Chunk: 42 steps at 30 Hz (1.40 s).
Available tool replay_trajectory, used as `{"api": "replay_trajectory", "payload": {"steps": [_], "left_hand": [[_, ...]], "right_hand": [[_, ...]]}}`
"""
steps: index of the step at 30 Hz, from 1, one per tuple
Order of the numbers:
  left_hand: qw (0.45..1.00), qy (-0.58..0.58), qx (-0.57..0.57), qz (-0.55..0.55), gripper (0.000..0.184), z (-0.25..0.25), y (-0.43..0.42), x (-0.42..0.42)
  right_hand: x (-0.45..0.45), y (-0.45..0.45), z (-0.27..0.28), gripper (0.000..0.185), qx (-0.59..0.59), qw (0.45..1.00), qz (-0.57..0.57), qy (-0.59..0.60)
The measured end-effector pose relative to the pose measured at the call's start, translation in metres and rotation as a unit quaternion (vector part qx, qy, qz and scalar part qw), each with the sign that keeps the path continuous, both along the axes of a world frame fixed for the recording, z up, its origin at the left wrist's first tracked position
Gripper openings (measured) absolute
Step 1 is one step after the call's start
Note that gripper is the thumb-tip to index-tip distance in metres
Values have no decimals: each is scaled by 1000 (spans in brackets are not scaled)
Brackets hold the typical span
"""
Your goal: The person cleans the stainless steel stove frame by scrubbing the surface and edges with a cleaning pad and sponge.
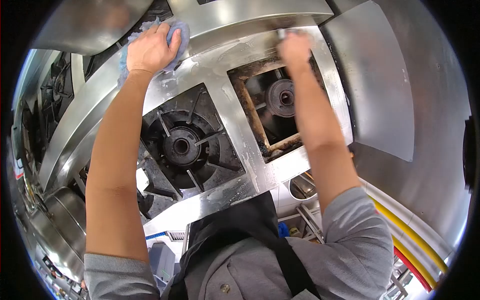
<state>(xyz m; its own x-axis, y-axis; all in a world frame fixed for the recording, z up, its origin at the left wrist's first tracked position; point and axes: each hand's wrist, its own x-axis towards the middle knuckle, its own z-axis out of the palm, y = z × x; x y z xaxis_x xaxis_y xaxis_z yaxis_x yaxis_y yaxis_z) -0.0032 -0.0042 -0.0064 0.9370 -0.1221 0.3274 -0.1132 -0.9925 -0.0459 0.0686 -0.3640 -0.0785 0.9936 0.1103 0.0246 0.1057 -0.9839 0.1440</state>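
My left hand (151,51) presses a crumpled blue-grey cloth (181,44) onto the steel ledge behind the stove, its fingers closed over it. My right hand (294,47) is smeared by motion at the back edge of the right burner opening. It looks closed around a small pale thing (282,34) that I cannot make out. Below that arm lies the open burner well (270,142), with a brown, charred rim and a round burner (281,97). The steel stove top (234,127) is wet, with whitish suds and streaks.
Left of the well, a second burner (181,145) carries its black pan support. A steel panel (382,80) rises on the right. A large steel pot (62,225) stands at lower left. Yellow pipes (412,232) and a red pipe (412,270) run at lower right.
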Motion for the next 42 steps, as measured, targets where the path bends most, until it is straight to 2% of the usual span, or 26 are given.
{"api": "replay_trajectory", "payload": {"steps": [1,3,5,7,8,9,10,11,13,15,17,18,20,25,27,28,29,30,32,33,35,36,37,39,41,42], "left_hand": [[1000,-1,1,0,43,-2,1,2],[1000,-6,-1,1,43,-3,1,4],[1000,-9,1,-5,43,-4,2,3],[1000,-1,2,-6,43,-2,1,4],[1000,6,3,-4,43,-2,2,4],[1000,8,2,-2,43,-2,1,3],[1000,-2,-1,-2,43,-1,-1,2],[1000,-12,-4,-1,43,0,0,0],[1000,-5,-8,1,43,1,2,0],[1000,-2,-13,-5,43,3,-2,2],[1000,0,-9,-7,42,1,1,1],[1000,0,-9,-9,42,0,2,1],[1000,2,-5,-5,41,-2,2,3],[1000,0,-4,-3,41,1,2,-1],[1000,-7,-7,-9,41,3,-1,1],[1000,-11,-8,-9,41,2,-1,1],[1000,-15,-8,-9,41,2,-1,1],[1000,-18,-7,-10,41,2,-1,1],[1000,-24,-12,-13,40,0,0,2],[1000,-24,-11,-14,40,1,0,3],[999,-26,-11,-17,39,2,0,1],[1000,-25,-9,-11,39,2,1,0],[999,-28,-16,-15,38,1,0,0],[999,-36,-25,-19,38,2,1,0],[999,-30,-24,-18,38,3,-1,0],[999,-33,-23,-20,38,2,-1,1]], "right_hand": [[-11,27,0,34,-38,996,28,79],[-60,72,-33,31,6,987,154,-48],[-99,98,-11,31,188,959,193,-86],[-87,71,-5,31,182,964,185,-58],[-64,41,-17,34,105,977,181,-39],[-51,15,-15,36,83,988,107,-71],[-36,-5,2,34,73,996,44,2],[-23,-34,-18,32,85,991,66,-84],[-35,-8,-4,31,45,999,8,-27],[-69,35,-27,29,28,988,123,-89],[-113,81,-9,30,188,965,165,-82],[-110,75,-9,30,188,965,164,-82],[-94,47,-12,39,163,952,244,-82],[-57,-2,7,29,103,990,26,-88],[-82,40,12,28,-19,995,95,17],[-102,73,0,31,169,985,32,-26],[-115,93,-11,34,351,934,-30,-68],[-113,90,-7,34,351,933,-29,-71],[-110,76,1,34,209,949,233,-20],[-94,53,-11,35,192,951,233,-66],[-64,16,23,34,46,990,129,14],[-39,-10,8,31,-38,996,85,-1],[-18,-33,-12,25,-56,996,45,-60],[-12,-12,-3,23,-56,998,-33,-16],[-40,52,12,22,-111,992,32,44],[-51,84,7,22,-49,995,59,57]]}}
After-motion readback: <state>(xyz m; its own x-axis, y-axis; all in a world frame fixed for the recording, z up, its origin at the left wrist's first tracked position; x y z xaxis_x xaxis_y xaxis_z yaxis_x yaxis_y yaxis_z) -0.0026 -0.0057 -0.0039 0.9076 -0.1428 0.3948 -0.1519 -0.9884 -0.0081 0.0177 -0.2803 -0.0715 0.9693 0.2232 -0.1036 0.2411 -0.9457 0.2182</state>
